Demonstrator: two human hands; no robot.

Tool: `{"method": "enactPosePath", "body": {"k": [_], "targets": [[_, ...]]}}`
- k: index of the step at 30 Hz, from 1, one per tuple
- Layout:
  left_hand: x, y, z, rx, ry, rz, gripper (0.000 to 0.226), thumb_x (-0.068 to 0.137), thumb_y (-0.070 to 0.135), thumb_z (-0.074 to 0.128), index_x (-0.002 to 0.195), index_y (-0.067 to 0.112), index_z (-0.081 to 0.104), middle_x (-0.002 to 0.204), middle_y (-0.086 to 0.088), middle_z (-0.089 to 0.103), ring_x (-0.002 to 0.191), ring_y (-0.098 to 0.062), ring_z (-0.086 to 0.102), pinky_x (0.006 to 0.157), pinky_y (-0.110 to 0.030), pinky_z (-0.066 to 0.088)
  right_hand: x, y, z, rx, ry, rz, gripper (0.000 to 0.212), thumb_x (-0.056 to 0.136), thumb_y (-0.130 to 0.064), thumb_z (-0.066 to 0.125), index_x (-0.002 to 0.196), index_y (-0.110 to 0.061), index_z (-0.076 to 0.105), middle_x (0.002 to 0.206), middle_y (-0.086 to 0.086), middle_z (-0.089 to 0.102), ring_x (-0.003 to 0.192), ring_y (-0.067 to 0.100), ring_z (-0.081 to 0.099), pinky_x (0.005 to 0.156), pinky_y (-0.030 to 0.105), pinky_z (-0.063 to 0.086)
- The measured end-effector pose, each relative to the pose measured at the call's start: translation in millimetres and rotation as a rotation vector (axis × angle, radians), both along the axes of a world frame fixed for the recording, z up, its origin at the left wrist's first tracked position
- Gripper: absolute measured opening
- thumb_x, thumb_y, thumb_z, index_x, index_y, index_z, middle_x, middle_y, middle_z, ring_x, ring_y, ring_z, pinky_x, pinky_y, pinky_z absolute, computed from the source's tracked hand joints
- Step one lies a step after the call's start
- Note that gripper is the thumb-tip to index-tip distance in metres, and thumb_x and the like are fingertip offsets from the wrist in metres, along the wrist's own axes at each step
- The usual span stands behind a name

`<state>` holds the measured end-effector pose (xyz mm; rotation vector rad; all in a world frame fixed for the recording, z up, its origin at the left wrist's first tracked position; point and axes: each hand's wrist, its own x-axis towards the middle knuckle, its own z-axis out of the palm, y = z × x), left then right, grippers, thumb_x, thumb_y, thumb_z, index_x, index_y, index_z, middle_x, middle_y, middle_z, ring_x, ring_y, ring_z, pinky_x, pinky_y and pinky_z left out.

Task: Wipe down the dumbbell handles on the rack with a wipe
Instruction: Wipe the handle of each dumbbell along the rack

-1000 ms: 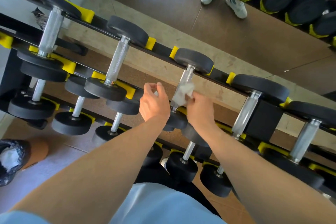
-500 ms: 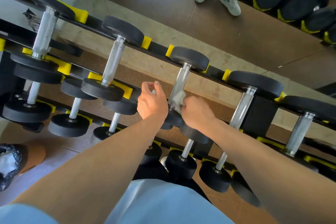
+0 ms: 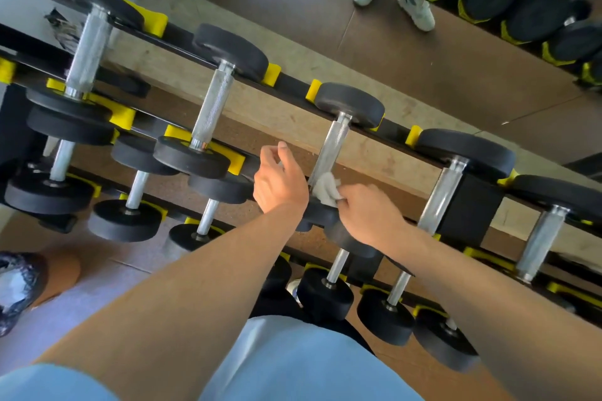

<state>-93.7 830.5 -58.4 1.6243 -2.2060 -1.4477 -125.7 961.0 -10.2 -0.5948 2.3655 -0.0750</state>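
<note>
Pinching a wipe against the dumbbell handle, right hand; no writing legible.

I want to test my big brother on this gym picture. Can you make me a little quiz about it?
1. True or false: the right hand holds the white wipe against a dumbbell handle.
2. What colour are the cradles on the rack?
3. Which is in the mirror? A) white shoes B) a ball C) a dog

Key: 1 true; 2 yellow; 3 A
</note>
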Motion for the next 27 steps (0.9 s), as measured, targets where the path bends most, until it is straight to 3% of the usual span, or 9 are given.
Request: {"method": "enactPosePath", "body": {"k": [4, 7, 10, 12, 16, 19, 21, 24, 27], "targets": [[0.1, 1.9, 0.0, 0.020, 0.032, 0.091, 0.038, 0.106, 0.043, 0.026, 0.110, 0.019, 0.055, 0.086, 0.000, 0.062, 0.067, -0.010, 0.050, 0.059, -0.026, 0.033, -31.9, 0.7, 27.6, -0.362, 0.470, -0.091, 0.025, 0.101, -0.028, 0.052, 0.100, -0.011, 0.070, 0.094, 0.004, 0.070, 0.088, 0.020, 0.065, 0.070, 0.031, 0.054], [0.9, 4.0, -1.0, 0.032, 0.048, 0.182, 0.036, 0.106, 0.039, 0.025, 0.112, 0.019, 0.054, 0.082, 0.003, 0.059, 0.065, -0.007, 0.048, 0.061, -0.027, 0.033, -61.1, -26.3, 33.6, -0.646, 0.710, 0.319, 0.028, 0.094, -0.007, 0.055, 0.118, -0.003, 0.069, 0.127, 0.009, 0.067, 0.120, 0.022, 0.060, 0.101, 0.030, 0.049], [2.2, 4.7, 0.0, 0.028, 0.085, 0.271, 0.032, 0.106, 0.035, 0.025, 0.108, 0.018, 0.053, 0.078, 0.005, 0.054, 0.065, -0.009, 0.047, 0.065, -0.031, 0.032, -87.1, -42.1, 7.1, -0.378, 0.485, 0.855, 0.039, 0.087, -0.009, 0.042, 0.112, -0.012, 0.071, 0.119, 0.011, 0.070, 0.117, 0.028, 0.063, 0.101, 0.038, 0.049], [2.4, 5.8, 0.0, 0.029, 0.109, 0.322, 0.030, 0.106, 0.031, 0.026, 0.109, 0.017, 0.053, 0.082, 0.003, 0.056, 0.065, -0.008, 0.049, 0.060, -0.028, 0.031, -90.5, -40.7, -7.8, -0.129, 0.370, 0.954, 0.033, 0.085, -0.018, 0.040, 0.101, -0.017, 0.069, 0.102, 0.007, 0.070, 0.103, 0.029, 0.063, 0.089, 0.040, 0.050], [1.7, 4.9, -0.6, 0.049, 0.117, 0.354, 0.032, 0.105, 0.034, 0.026, 0.110, 0.020, 0.055, 0.091, 0.004, 0.058, 0.080, -0.019, 0.054, 0.069, -0.031, 0.039, -57.9, -36.5, -17.3, -0.188, 0.128, 0.715, 0.036, 0.088, -0.025, 0.034, 0.099, -0.012, 0.066, 0.089, 0.010, 0.066, 0.089, 0.031, 0.061, 0.076, 0.043, 0.049], [2.3, 4.2, -2.1, 0.054, 0.130, 0.365, 0.037, 0.104, 0.036, 0.024, 0.110, 0.021, 0.057, 0.097, 0.000, 0.061, 0.086, -0.022, 0.051, 0.076, -0.037, 0.037, -57.0, -56.2, -6.1, -0.456, -0.163, -0.026, 0.031, 0.101, -0.025, 0.045, 0.093, -0.003, 0.065, 0.088, 0.018, 0.068, 0.080, 0.024, 0.059, 0.070, 0.039, 0.041], [3.9, 5.3, -2.8, 0.033, 0.137, 0.385, 0.039, 0.103, 0.039, 0.022, 0.108, 0.022, 0.057, 0.097, -0.002, 0.062, 0.087, -0.024, 0.053, 0.076, -0.040, 0.039, -78.7, -69.4, 11.4, -0.613, -0.009, -0.210, 0.028, 0.100, -0.029, 0.048, 0.089, -0.009, 0.065, 0.082, 0.009, 0.066, 0.075, 0.019, 0.056, 0.066, 0.033, 0.040], [3.5, 6.6, -3.1, 0.012, 0.144, 0.410, 0.040, 0.103, 0.040, 0.022, 0.108, 0.021, 0.057, 0.096, -0.002, 0.062, 0.087, -0.025, 0.055, 0.076, -0.038, 0.038, -95.2, -77.1, 32.7, -0.597, 0.433, 0.397, 0.024, 0.099, -0.016, 0.048, 0.113, -0.012, 0.066, 0.102, 0.008, 0.070, 0.091, 0.027, 0.061, 0.077, 0.034, 0.049], [3.0, 7.8, -2.3, -0.010, 0.164, 0.420, 0.039, 0.104, 0.037, 0.023, 0.111, 0.020, 0.057, 0.099, 0.000, 0.061, 0.087, -0.020, 0.053, 0.076, -0.033, 0.035, -101.8, -61.9, 11.4, -0.035, 0.449, 0.986, 0.020, 0.091, -0.009, 0.051, 0.101, -0.011, 0.068, 0.100, 0.014, 0.070, 0.095, 0.036, 0.062, 0.083, 0.044, 0.050]]}}
